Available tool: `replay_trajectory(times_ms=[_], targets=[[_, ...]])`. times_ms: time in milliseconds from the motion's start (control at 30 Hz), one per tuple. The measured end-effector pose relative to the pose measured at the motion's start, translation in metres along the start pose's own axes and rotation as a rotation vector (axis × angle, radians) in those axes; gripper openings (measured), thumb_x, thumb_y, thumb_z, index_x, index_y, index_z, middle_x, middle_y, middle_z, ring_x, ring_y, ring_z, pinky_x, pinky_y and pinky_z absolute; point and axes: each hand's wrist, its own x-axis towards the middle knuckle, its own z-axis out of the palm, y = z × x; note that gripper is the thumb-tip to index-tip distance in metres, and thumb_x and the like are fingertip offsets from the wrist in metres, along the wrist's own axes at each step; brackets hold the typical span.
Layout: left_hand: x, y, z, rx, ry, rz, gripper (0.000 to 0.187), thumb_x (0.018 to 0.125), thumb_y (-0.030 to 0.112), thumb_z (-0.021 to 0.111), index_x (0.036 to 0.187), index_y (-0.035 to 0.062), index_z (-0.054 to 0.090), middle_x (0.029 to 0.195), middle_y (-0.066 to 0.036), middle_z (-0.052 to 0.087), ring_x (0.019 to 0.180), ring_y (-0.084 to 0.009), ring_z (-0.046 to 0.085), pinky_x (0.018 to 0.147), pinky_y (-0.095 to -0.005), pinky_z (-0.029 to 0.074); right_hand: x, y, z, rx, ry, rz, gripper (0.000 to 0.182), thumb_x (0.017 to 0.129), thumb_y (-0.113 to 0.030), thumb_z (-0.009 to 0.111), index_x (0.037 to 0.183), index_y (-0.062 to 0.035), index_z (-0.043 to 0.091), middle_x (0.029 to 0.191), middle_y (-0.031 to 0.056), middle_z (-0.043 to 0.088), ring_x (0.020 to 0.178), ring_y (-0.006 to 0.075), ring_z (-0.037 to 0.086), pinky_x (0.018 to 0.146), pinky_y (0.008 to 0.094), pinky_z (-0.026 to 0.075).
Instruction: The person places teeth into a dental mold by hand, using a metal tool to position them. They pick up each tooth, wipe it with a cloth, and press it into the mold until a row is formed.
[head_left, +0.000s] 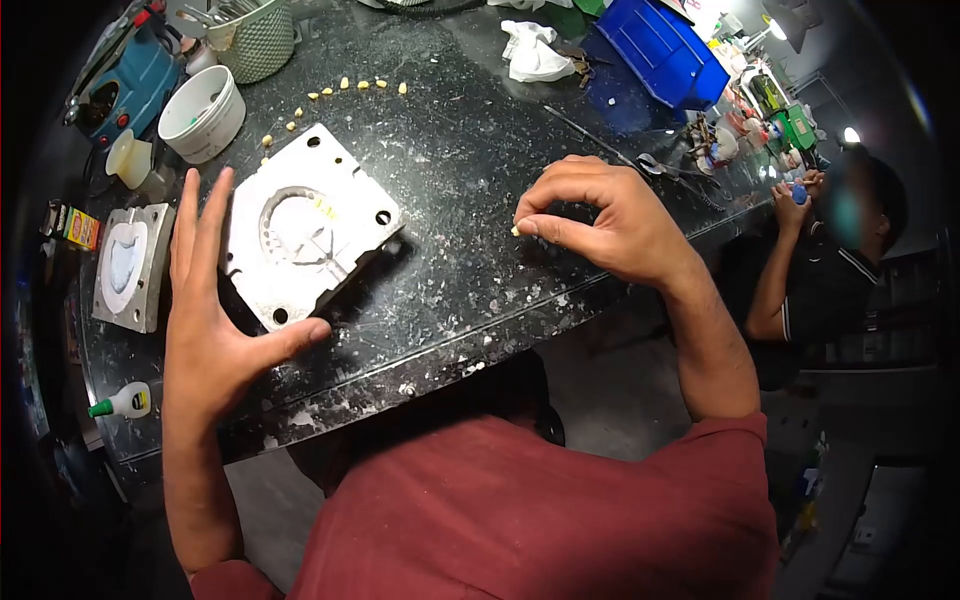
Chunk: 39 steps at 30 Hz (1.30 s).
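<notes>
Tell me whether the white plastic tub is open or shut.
Open: the white plastic tub has no lid on, and small items show inside it.

Wearing dark red shirt [530, 510], short sleeves [728, 432] ending near elbows; left hand [215, 325], right hand [620, 222] showing bare.

A dark, speckled table [450, 150] carries a metal mold [315, 230]; beyond it curve small yellow pieces [345, 83]. Left of it stand a white tub [203, 135] and small bottle [132, 400]; far right, a blue bin [665, 60].

A workshop, with a speckled black bench [440, 130] and scattered hand tools [590, 135].
</notes>
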Motion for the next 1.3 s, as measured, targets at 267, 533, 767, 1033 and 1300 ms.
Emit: replay_trajectory(times_ms=[267,533,767,1033,1300], targets=[[-0.004,-0.002,-0.001,-0.080,-0.012,-0.040,0.119,0.057,0.030,0.088,0.159,0.0018,0.033,0.152,-0.022,0.044,0.142,-0.0341,0.044,0.120,-0.0432,0.032,-0.018,0.002,-0.006,-0.209,-0.027,-0.057,0.011,0.091,-0.021,0.074,0.093,-0.0104,0.074,0.088,0.0019,0.071,0.089,0.0206,0.067,0.102,0.0406,0.044],[-0.003,-0.011,-0.001,-0.192,-0.072,-0.020,0.128,0.052,0.030,0.087,0.162,0.0041,0.027,0.154,-0.022,0.037,0.143,-0.0340,0.041,0.121,-0.0430,0.031,-0.029,0.009,0.002,-0.194,-0.037,-0.080,0.009,0.089,-0.020,0.078,0.092,-0.0127,0.074,0.087,-0.0010,0.070,0.090,0.0181,0.067,0.113,0.0455,0.038],[-0.003,-0.015,0.000,-0.144,-0.059,0.025,0.126,0.052,0.027,0.086,0.161,0.0046,0.029,0.154,-0.022,0.038,0.144,-0.0336,0.041,0.121,-0.0424,0.030,-0.027,0.007,0.006,-0.311,-0.021,-0.162,0.009,0.087,-0.020,0.079,0.092,-0.0137,0.074,0.087,-0.0022,0.070,0.091,0.0164,0.066,0.114,0.0468,0.038],[-0.003,-0.013,0.002,-0.198,-0.035,0.017,0.125,0.052,0.025,0.086,0.162,0.0055,0.029,0.153,-0.021,0.040,0.144,-0.0333,0.041,0.121,-0.0424,0.030,-0.026,0.002,0.005,-0.390,-0.026,-0.192,0.010,0.086,-0.019,0.081,0.092,-0.0144,0.074,0.086,-0.0034,0.069,0.091,0.0146,0.066,0.115,0.0493,0.037],[-0.005,-0.012,0.007,-0.298,0.054,0.019,0.133,0.050,0.024,0.087,0.164,0.0080,0.021,0.158,-0.017,0.037,0.143,-0.0311,0.039,0.123,-0.0417,0.027,-0.017,0.008,-0.016,0.062,0.106,0.046,0.005,0.089,-0.012,0.077,0.091,-0.0071,0.077,0.091,-0.0001,0.075,0.091,0.0135,0.069,0.116,0.0481,0.035]])
